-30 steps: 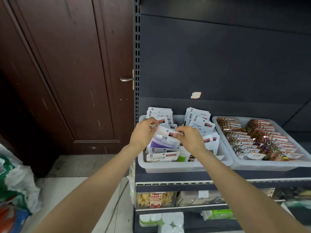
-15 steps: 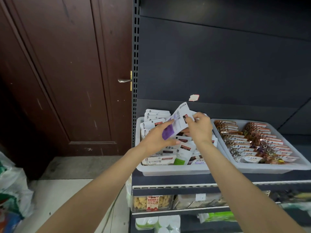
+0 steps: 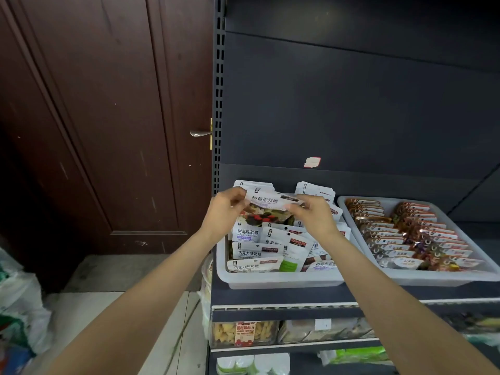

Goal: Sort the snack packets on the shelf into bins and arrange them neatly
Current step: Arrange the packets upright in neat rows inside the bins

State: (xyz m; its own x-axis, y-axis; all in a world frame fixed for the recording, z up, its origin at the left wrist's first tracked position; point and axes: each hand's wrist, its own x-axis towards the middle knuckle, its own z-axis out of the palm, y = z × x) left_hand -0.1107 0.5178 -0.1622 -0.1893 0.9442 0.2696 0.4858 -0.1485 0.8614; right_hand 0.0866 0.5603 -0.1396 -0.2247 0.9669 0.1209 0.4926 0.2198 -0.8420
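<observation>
A white snack packet (image 3: 267,209) with a berry picture is held upright over the left white bin (image 3: 278,278). My left hand (image 3: 226,213) pinches its left top corner and my right hand (image 3: 311,216) pinches its right top corner. The bin holds several white snack packets (image 3: 254,251) lying loosely at the front and standing in rows at the back. To the right, a second white bin (image 3: 433,278) holds neat rows of orange-brown packets (image 3: 411,234).
Both bins sit on a dark metal shelf (image 3: 270,296) with a dark back panel. Lower shelves hold boxed snacks (image 3: 243,332) and green packs. A brown door (image 3: 108,117) with a handle stands left. Plastic bags (image 3: 19,307) lie on the floor at far left.
The packet was lifted out of the bin, raised and turned, and now faces me upright at the back of the left bin. My left hand shifted from under it to its left corner.
</observation>
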